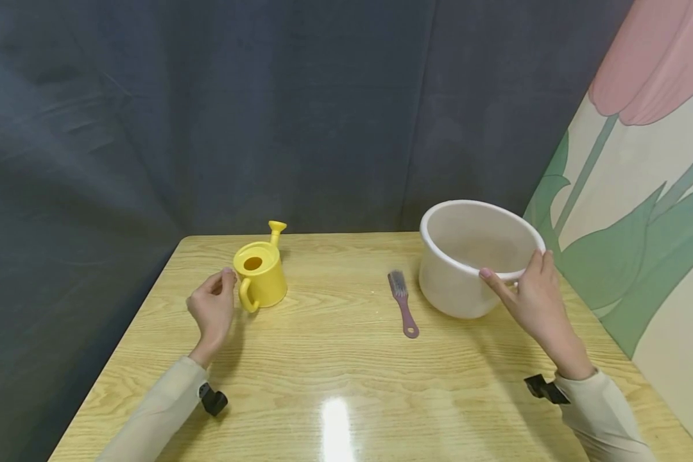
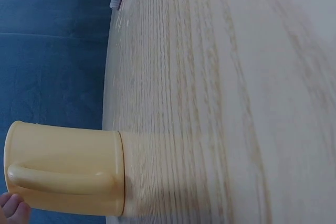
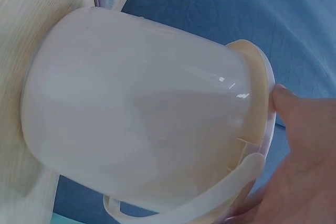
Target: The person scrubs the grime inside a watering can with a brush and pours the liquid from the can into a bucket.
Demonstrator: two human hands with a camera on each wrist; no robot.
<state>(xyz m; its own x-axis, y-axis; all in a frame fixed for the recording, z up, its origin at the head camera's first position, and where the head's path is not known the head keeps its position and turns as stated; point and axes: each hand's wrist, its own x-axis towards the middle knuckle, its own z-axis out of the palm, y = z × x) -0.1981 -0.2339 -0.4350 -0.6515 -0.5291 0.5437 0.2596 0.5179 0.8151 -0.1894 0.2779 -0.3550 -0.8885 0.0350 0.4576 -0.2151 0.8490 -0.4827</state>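
On the left of the table stands a yellow watering can (image 1: 268, 285), its spout pointing away and its handle towards me. My left hand (image 1: 212, 314) is at its left rim, thumb and fingertips pinched together there; the exact contact is hard to see. In the left wrist view the can (image 2: 68, 153) sits on its base, and only fingertips (image 2: 14, 208) show by its rim. On the right, my right hand (image 1: 539, 301) grips the near right rim of a white plastic bucket (image 1: 459, 289). A white handle (image 3: 210, 200) hangs along the bucket's side in the right wrist view.
A brush (image 1: 403, 305) with a purple handle lies between can and bucket, close to the bucket. Dark blue cloth (image 1: 300, 115) hangs behind the wooden table (image 1: 300, 372). A wall with painted flowers (image 1: 664, 269) borders the right side.
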